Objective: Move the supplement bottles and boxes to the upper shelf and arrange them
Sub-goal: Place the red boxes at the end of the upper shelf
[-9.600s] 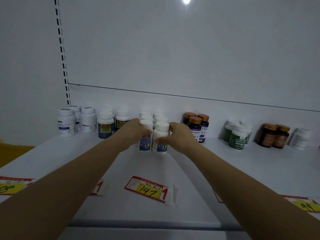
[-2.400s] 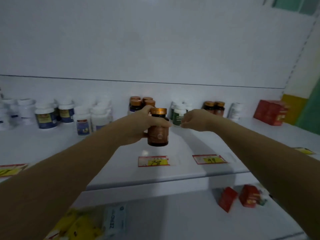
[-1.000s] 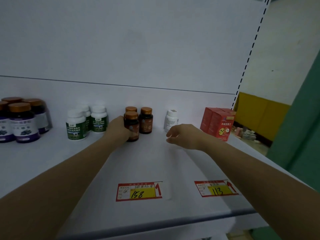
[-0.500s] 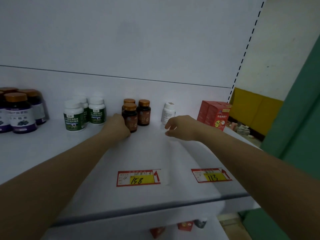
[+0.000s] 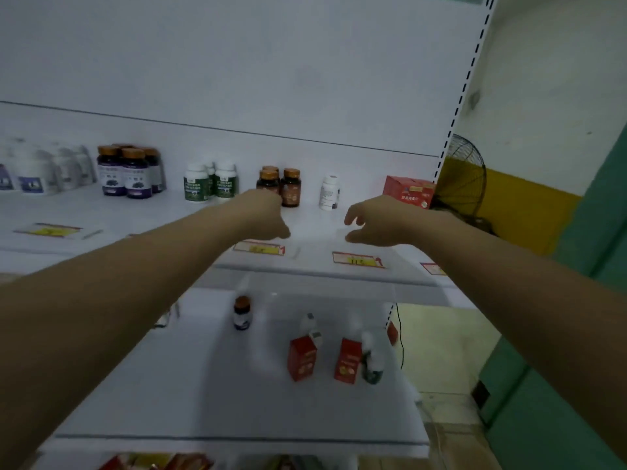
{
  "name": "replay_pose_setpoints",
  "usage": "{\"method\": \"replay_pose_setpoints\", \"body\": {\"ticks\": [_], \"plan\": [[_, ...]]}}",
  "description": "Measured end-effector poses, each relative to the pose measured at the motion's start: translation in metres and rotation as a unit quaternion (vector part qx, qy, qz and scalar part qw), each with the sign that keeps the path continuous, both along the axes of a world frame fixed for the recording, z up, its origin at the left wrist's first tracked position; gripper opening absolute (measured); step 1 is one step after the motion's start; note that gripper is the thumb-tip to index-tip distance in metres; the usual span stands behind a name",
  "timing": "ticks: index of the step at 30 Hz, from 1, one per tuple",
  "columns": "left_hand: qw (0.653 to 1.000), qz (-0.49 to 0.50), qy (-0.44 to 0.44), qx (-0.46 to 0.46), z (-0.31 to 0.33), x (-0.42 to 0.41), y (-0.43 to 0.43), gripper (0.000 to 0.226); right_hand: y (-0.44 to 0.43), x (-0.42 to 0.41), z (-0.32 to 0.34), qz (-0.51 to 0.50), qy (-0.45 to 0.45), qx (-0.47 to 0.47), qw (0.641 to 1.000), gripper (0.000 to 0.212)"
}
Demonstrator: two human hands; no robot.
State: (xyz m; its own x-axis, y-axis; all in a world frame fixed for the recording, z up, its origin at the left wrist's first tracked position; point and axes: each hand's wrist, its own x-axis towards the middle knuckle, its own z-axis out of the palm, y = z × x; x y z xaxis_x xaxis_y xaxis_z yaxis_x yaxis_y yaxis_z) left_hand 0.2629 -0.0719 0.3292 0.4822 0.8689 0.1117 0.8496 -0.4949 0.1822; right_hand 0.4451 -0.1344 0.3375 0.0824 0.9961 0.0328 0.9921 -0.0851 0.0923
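Red boxes (image 5: pixel 302 359) crowd small bottles (image 5: pixel 372 369) below, so my left hand (image 5: pixel 268 215) or right hand (image 5: pixel 380 222), fingers (image 5: pixel 356 215) loose and empty, could topple one.

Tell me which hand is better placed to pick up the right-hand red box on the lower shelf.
Probably the right hand: it hangs open and empty almost straight above that red box, while the left hand sits further left.

A: Free room?
B: Upper shelf (image 5: pixel 315 228), bare front strip between left hand (image 5: pixel 264 215) and right hand (image 5: pixel 373 220). Also a gap at right hand's 12 o'clock, between white bottle (image 5: pixel 329 193) and red box (image 5: pixel 409 195).
A: Blockers?
B: Brown bottles (image 5: pixel 291 193) at left hand's 12 o'clock, green-label bottles (image 5: pixel 210 184) at its 10. Lower shelf (image 5: pixel 169 385): small red boxes (image 5: pixel 302 359) at 6 o'clock below the hands.
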Motion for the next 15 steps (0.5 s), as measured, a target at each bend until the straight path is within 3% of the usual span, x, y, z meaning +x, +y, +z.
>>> {"method": "replay_pose_setpoints", "body": {"ticks": [4, 8, 15], "plan": [[1.0, -0.016, -0.017, -0.019, -0.015, 0.012, -0.074, 0.047, -0.056, 0.006, -0.008, 0.015, -0.002, 0.012, 1.0, 0.041], [0.993, -0.035, 0.025, -0.108, -0.043, 0.025, -0.128, 0.038, -0.096, 0.01, -0.032, 0.029, 0.03, -0.005, 0.999, 0.033], [0.971, -0.016, 0.1, -0.219, -0.133, 0.034, -0.134, 0.03, -0.105, 0.029, -0.141, 0.005, 0.118, -0.128, 0.985, 0.032]]}}
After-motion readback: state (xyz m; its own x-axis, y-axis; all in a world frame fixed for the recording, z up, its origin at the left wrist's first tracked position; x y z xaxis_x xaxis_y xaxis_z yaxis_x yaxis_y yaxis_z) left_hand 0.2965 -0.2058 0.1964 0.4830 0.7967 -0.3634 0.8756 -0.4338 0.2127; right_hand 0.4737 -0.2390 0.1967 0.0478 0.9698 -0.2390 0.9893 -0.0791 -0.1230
